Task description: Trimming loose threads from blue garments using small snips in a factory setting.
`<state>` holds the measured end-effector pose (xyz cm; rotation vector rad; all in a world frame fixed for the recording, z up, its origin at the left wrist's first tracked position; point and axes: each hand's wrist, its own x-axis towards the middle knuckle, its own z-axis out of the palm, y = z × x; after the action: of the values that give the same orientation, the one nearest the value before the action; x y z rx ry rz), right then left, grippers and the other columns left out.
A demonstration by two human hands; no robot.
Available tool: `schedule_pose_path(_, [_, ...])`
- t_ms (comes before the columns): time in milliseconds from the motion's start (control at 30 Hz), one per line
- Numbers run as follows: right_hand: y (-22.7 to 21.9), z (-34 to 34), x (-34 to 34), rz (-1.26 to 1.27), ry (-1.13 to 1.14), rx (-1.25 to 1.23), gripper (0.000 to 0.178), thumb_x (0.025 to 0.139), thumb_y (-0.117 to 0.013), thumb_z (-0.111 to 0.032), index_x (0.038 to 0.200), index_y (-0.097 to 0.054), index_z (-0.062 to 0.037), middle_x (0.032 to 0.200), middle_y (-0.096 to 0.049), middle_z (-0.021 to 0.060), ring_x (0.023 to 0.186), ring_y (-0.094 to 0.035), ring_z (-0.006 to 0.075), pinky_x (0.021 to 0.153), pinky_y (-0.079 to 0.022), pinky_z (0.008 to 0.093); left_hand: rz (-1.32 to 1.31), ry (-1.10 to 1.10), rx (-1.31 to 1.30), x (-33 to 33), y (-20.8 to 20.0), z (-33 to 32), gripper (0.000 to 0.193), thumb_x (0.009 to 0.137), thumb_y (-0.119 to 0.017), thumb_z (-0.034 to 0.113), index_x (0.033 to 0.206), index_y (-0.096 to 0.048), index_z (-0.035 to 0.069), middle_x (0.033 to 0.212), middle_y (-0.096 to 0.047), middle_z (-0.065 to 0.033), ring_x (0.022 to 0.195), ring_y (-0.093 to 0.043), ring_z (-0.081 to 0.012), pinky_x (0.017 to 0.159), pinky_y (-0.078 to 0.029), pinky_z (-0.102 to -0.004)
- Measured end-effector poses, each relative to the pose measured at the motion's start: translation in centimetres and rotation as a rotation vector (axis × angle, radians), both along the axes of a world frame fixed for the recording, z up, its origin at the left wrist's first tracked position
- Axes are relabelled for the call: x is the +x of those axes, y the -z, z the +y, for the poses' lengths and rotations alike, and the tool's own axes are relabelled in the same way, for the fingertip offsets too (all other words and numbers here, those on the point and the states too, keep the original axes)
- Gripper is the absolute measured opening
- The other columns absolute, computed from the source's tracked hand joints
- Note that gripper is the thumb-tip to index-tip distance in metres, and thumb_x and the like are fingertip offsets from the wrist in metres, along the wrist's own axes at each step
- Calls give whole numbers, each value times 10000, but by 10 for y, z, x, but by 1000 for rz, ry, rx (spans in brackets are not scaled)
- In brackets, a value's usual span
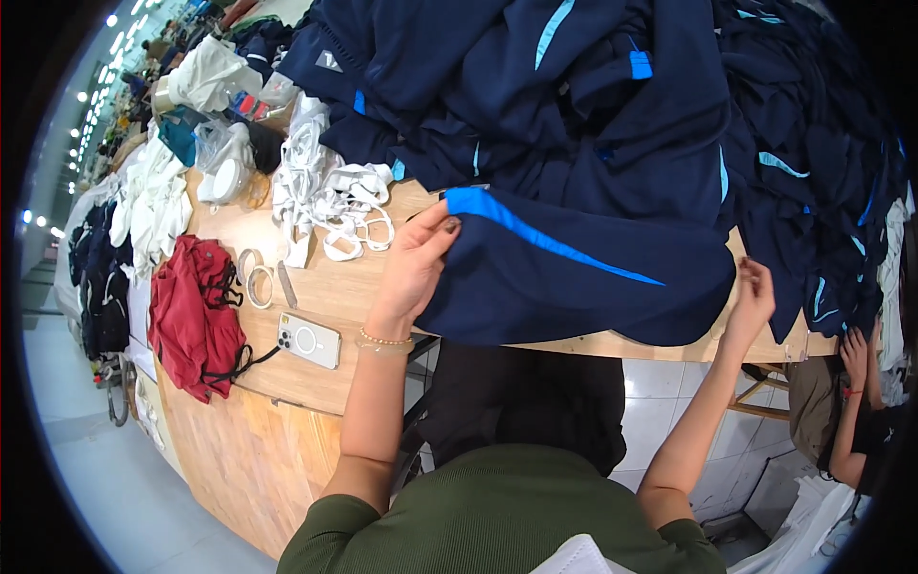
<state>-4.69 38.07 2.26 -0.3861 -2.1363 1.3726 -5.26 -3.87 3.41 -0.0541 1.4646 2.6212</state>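
A navy fabric piece (564, 297), with a bright blue tapering stripe (535, 234) along it, is spread in front of me over the table's near edge. My left hand (421, 244) is closed in a pinch on its upper left corner, at the wide end of the stripe. Just beyond the piece's right end is my right hand (753, 301), fingers curled and pressed together. Whether those fingertips hold anything is too small to tell. Behind the piece lies a large heap of navy garments (631, 124) with light blue inserts.
On the wooden table (335, 383) to the left lie a phone (309, 342), tape rolls (259, 286), a red bag (197, 316) and white straps (354, 206). More navy garments (813, 191) are piled at right, where a co-worker's hand (854, 354) rests on them.
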Motion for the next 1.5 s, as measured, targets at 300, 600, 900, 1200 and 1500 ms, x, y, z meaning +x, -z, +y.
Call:
schedule_pose_path(300, [-83, -101, -5, 108, -366, -233, 202, 924, -493, -72, 959, -679, -2, 790, -552, -7, 663, -383, 45, 688, -364, 164, 103, 184, -131, -5, -46, 34, 402, 846, -523, -46, 1248, -534, -33, 1073, -602, -22, 973, -554, -78, 888, -432, -216])
schedule_pose_path(600, [-82, -158, -38, 23, -718, -301, 136, 830, -669, -95, 818, -641, 37, 680, -530, -49, 639, -434, 24, 597, -367, 183, 156, 326, -274, -6, -67, 66, 269, 864, -573, -1, 1133, -569, -10, 855, -491, 47, 771, -458, -14, 735, -410, -163])
schedule_pose_path(900, [-64, -57, -62, 46, -333, -719, 143, 859, -655, -139, 752, -593, -67, 568, -372, -83, 463, -289, 20, 451, -189, 206, 405, 168, -1045, -3, -26, -16, 224, 730, -757, 107, 749, -586, -36, 729, -576, -16, 693, -504, -122, 600, -388, -265])
schedule_pose_path(1200, [-51, -51, -43, -4, -320, -739, 169, 899, -613, -159, 755, -533, -122, 592, -374, -82, 470, -298, 11, 455, -202, 195, 11, -5, -513, -7, -27, 6, 114, 841, -644, 17, 945, -607, 44, 741, -567, 53, 617, -458, -3, 515, -321, -156])
schedule_pose_path(1500, [-35, -36, -10, -18, -339, -551, 33, 861, -595, -21, 879, -618, -34, 658, -490, -59, 494, -323, -7, 458, -207, 175, 247, -197, -586, 5, 10, 10, 180, 813, -527, -122, 930, -617, -19, 896, -586, -20, 723, -542, -56, 639, -414, -170])
